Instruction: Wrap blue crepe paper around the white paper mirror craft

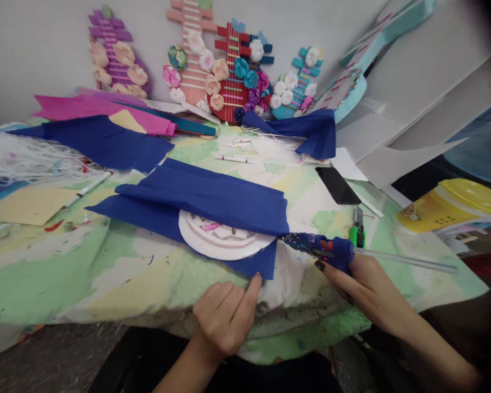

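Paint-stained green table [65, 273], grey wall [36, 49], blue crepe paper [204, 199], flowered crafts [229, 71]

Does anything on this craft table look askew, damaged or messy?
The table cover is stained and worn, its front edge crumbling by the left hand. White strings lie tangled at far left. The blue crepe paper drapes crookedly over a white disc. The right hand grips a blue glue gun.

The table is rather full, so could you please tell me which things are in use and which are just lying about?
In use:
right hand holding blue glue gun
left hand by blue crepe paper
white disc under it

Lying about:
black phone
yellow tub
pink paper
flower decorations
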A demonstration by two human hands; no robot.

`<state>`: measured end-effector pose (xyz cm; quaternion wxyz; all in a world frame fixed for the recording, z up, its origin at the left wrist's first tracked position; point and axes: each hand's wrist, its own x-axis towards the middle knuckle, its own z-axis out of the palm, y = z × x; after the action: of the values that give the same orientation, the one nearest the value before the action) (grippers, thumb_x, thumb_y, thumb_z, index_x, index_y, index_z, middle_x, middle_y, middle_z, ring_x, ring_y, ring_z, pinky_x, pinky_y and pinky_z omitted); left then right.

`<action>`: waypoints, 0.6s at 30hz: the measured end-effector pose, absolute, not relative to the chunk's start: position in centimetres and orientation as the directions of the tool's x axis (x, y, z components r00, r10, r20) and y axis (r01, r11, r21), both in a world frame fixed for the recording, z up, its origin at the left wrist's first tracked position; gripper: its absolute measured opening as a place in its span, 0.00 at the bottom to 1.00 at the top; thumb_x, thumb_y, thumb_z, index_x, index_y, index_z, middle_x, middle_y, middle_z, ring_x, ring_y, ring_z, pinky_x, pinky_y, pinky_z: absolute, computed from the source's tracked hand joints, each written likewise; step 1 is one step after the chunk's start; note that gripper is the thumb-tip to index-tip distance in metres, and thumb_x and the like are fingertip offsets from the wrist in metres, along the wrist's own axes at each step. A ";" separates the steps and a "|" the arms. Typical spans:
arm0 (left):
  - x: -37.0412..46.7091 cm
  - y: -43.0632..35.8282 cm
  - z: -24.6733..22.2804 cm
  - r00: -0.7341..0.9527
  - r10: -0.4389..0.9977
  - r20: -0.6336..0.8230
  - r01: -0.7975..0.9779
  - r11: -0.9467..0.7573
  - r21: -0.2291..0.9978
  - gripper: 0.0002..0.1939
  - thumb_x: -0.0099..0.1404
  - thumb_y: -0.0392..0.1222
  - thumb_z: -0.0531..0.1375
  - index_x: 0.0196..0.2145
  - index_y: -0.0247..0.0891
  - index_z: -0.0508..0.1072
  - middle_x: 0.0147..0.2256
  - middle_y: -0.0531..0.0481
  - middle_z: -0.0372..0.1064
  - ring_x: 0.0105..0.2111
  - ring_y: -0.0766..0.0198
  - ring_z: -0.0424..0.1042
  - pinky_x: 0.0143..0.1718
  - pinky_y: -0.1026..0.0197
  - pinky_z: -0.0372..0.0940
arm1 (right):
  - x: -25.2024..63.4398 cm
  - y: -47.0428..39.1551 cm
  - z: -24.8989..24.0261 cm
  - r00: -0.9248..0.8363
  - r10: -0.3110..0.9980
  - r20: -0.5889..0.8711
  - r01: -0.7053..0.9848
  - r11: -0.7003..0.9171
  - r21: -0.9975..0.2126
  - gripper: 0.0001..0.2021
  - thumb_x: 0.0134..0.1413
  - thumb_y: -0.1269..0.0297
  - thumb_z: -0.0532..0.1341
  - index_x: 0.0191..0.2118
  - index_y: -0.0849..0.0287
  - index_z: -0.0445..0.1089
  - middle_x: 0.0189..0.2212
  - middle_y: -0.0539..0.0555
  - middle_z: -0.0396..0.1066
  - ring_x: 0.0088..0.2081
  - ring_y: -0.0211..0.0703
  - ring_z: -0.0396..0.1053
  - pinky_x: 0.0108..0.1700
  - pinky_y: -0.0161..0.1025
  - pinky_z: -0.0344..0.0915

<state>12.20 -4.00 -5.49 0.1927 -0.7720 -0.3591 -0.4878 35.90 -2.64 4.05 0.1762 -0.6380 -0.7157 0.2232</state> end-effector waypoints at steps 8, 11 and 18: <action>12.2 -4.1 -5.4 0.272 0.372 0.887 0.748 -0.662 0.049 0.16 0.55 0.27 0.61 0.43 0.27 0.74 0.17 0.54 0.58 0.21 0.66 0.56 0.25 0.59 0.50 | 36.0 -3.5 3.6 -0.189 0.978 -0.091 0.774 0.091 -0.627 0.20 0.58 0.50 0.52 0.22 0.57 0.59 0.18 0.49 0.60 0.21 0.37 0.58 0.21 0.34 0.55; 12.2 -4.1 -5.5 0.281 0.381 0.881 0.748 -0.662 0.048 0.16 0.55 0.27 0.61 0.43 0.27 0.74 0.17 0.54 0.59 0.21 0.66 0.56 0.25 0.59 0.50 | 34.8 -3.6 3.9 -0.280 0.957 -0.077 0.701 0.149 -0.698 0.14 0.58 0.52 0.54 0.30 0.58 0.65 0.28 0.52 0.69 0.30 0.42 0.66 0.31 0.37 0.65; 12.1 -3.9 -5.6 0.284 0.375 0.882 0.735 -0.676 0.051 0.17 0.56 0.27 0.60 0.45 0.25 0.72 0.17 0.54 0.60 0.20 0.67 0.55 0.24 0.59 0.49 | 31.7 -2.3 5.0 -0.458 0.888 -0.043 0.626 0.288 -0.725 0.10 0.60 0.58 0.54 0.34 0.57 0.66 0.33 0.52 0.70 0.37 0.44 0.68 0.41 0.40 0.66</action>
<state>12.14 -3.89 -5.55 0.1873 -0.7790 -0.3564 -0.4807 31.68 -2.30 5.03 0.1886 -0.4852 -0.7801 0.3471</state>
